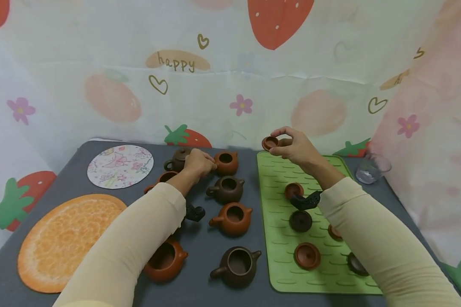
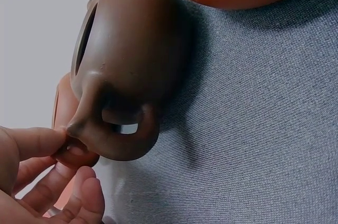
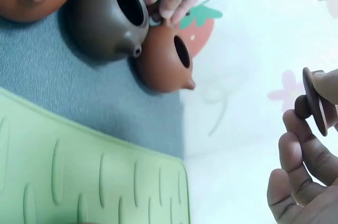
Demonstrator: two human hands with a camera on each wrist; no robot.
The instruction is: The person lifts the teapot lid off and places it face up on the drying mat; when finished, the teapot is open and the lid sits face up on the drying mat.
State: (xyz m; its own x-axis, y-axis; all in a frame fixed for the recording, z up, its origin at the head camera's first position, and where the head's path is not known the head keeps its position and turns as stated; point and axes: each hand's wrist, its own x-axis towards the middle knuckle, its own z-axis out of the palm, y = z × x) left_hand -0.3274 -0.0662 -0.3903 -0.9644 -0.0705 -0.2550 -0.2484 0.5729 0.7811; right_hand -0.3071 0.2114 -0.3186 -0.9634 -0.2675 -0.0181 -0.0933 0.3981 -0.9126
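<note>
At the back of the table, my left hand [image 1: 199, 164] pinches the handle of a reddish-brown teapot [image 1: 229, 170], which stands lidless. My right hand [image 1: 293, 147] holds a small reddish-brown lid [image 1: 270, 143] above the far end of a green mat [image 1: 265, 187]; thumb and fingers grip it by the edge, and its knob [image 3: 302, 106] shows in the right wrist view. Just in front of the gripped teapot is a dark brown lidless teapot [image 2: 137, 39]. Left of my left hand sits a dark teapot [image 1: 179, 155] with its lid on.
Several more lidless teapots stand in two columns, among them an orange-brown one [image 1: 236, 226] and a dark one [image 1: 238, 279]. Several lids, including a dark one [image 1: 301, 221], lie on the mat. A clear glass [image 1: 370, 168] stands right. Two round mats, one orange-patterned [image 1: 69, 243], lie left.
</note>
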